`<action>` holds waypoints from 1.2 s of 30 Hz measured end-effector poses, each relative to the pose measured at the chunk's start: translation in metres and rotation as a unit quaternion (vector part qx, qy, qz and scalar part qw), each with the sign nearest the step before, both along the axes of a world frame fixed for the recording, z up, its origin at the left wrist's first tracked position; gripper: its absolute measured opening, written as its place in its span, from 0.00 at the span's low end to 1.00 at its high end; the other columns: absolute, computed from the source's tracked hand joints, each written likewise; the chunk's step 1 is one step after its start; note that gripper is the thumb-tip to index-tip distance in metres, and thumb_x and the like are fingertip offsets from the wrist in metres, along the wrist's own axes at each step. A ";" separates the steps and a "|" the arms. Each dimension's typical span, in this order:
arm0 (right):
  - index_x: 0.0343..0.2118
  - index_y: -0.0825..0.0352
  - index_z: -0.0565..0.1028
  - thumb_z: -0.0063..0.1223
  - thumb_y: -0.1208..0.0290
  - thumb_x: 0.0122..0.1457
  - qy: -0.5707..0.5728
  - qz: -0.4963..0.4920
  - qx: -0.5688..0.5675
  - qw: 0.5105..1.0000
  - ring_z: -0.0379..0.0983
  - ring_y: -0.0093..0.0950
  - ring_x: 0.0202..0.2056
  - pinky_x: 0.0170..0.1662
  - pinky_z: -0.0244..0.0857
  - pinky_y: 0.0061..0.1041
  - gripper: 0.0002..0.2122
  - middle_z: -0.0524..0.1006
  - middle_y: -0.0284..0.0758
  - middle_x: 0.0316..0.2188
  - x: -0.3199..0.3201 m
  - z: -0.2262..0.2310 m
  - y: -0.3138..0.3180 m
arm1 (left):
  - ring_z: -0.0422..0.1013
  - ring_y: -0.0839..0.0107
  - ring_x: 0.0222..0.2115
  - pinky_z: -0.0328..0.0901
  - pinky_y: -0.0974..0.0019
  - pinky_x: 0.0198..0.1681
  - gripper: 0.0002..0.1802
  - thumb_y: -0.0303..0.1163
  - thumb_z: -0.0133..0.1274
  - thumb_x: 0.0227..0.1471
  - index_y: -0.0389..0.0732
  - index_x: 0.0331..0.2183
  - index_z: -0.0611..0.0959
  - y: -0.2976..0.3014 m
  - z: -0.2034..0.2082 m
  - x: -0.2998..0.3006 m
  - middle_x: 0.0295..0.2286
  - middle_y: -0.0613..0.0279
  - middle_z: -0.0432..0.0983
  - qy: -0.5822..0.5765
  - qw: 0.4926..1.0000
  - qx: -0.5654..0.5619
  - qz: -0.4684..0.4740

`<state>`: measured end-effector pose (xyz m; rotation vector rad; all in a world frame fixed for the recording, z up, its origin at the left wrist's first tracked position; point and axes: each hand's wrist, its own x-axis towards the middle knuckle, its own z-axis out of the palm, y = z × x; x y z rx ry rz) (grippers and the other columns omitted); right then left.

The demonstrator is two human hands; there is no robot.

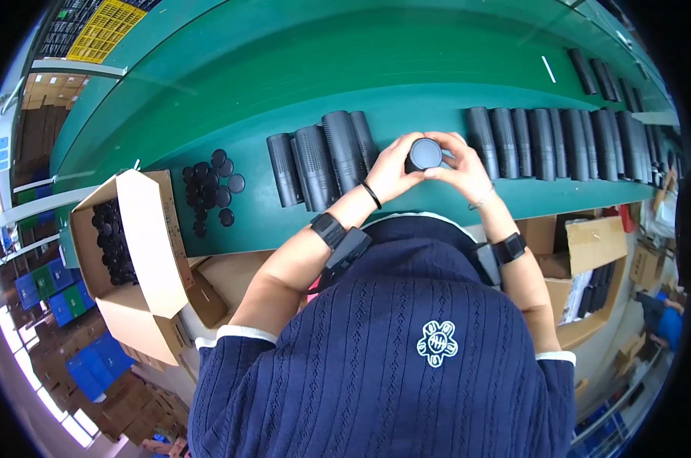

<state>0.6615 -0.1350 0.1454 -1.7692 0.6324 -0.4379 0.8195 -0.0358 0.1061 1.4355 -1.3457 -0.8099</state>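
Both my hands are wrapped round one black cylinder, its round flat end cap point(426, 153) turned up toward me. My left hand point(392, 171) closes on its left side, and my right hand point(465, 169) closes on its right side with the thumb at the cap's lower edge. The rest of the cylinder's body is mostly hidden by the cap and fingers. Just left of my left hand lie several black cylinders with perforated upper parts point(313, 164). Farther left is a loose cluster of round black caps point(206, 183).
A green work table point(246, 137) spans the view. On its right lies a long row of black cylinders point(540, 143), with more point(582, 70) farther back. A cardboard box of black caps point(158, 244) stands at the left edge; another open carton point(596, 244) is at lower right.
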 end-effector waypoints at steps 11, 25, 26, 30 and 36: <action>0.51 0.64 0.73 0.52 0.72 0.58 -0.058 -0.068 0.088 0.992 0.66 0.26 0.48 0.52 0.59 0.23 0.17 0.71 0.35 0.45 -0.001 -0.016 0.011 | 0.61 0.65 0.50 0.58 0.63 0.53 0.31 0.32 0.54 0.52 0.39 0.54 0.59 -0.005 -0.005 0.002 0.47 0.54 0.64 0.127 0.989 0.033 -0.069; 0.62 0.66 0.50 0.68 0.67 0.41 0.016 0.064 0.078 0.995 0.59 0.33 0.56 0.59 0.52 0.29 0.46 0.64 0.43 0.54 0.010 -0.044 -0.006 | 0.63 0.65 0.50 0.56 0.60 0.55 0.23 0.38 0.44 0.61 0.41 0.55 0.65 -0.002 0.026 0.038 0.49 0.58 0.66 0.422 0.894 0.069 0.133; 0.62 0.65 0.49 0.68 0.67 0.41 0.002 0.044 0.014 0.999 0.64 0.34 0.53 0.56 0.57 0.30 0.46 0.67 0.45 0.50 0.015 -0.046 -0.013 | 0.63 0.66 0.50 0.56 0.61 0.54 0.24 0.39 0.44 0.61 0.42 0.56 0.65 -0.002 0.027 0.048 0.49 0.58 0.65 0.301 0.928 0.076 0.204; 0.54 0.58 0.53 0.68 0.61 0.44 0.111 -0.101 0.010 0.989 0.72 0.26 0.29 0.30 0.68 0.27 0.38 0.73 0.40 0.32 0.038 -0.043 -0.084 | 0.63 0.50 0.46 0.62 0.53 0.47 0.35 0.46 0.58 0.47 0.38 0.52 0.67 0.022 0.015 0.101 0.43 0.45 0.66 -0.323 0.855 0.120 0.387; 0.61 0.53 0.51 0.60 0.58 0.50 0.242 -0.229 -0.107 0.937 0.73 0.43 0.42 0.47 0.66 0.37 0.37 0.74 0.50 0.41 0.080 -0.103 -0.205 | 0.59 0.45 0.47 0.63 0.48 0.45 0.58 0.56 0.67 0.32 0.42 0.59 0.57 0.023 0.040 0.093 0.47 0.42 0.58 -0.335 0.820 0.321 0.335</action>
